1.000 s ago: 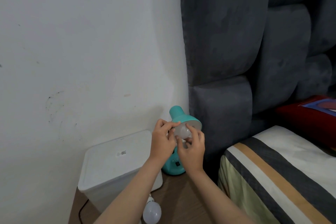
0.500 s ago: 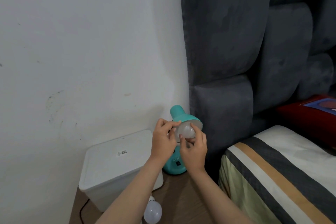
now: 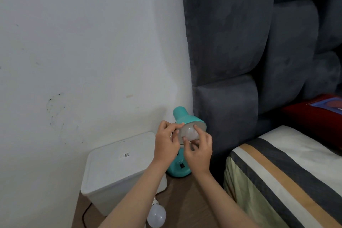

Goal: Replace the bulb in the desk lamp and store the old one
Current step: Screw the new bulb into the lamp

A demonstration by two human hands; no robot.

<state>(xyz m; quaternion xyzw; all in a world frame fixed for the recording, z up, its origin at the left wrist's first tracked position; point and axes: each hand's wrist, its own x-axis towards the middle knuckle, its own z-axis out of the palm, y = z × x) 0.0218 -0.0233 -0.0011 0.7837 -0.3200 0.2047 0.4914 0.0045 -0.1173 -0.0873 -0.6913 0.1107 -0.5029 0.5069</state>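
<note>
1. I see both forearms reaching up from the bottom edge toward the small teal metal desk lamp (image 3: pixel 182 169), which stands on the brown wooden bedside table (image 3: pixel 185 198) against the white wall (image 3: pixel 83 42).
2. My left hand (image 3: pixel 166 144) is raised beside the teal cone-shaped lamp shade (image 3: pixel 185 117); its thumb and forefinger pinch the near rim of the shade, with the other fingers curled below.
3. My right hand (image 3: pixel 199 152) sits just below the shade's mouth, back of the hand toward me, with thumb and fingers curled round the frosted white round bulb (image 3: pixel 188 132) that sits in the shade.
4. That bulb's dome pokes out of the shade's opening; I cannot tell how far its base is seated in the socket.
5. A second white round bulb (image 3: pixel 156 216) lies on the table near the bottom edge, partly behind my left forearm, its base pointing up toward the white lidded plastic box (image 3: pixel 118 168).
6. The box stands left of the lamp, close to its base.
7. To the right are the dark grey padded headboard (image 3: pixel 240 61) and the striped bedcover (image 3: pixel 286 181).
</note>
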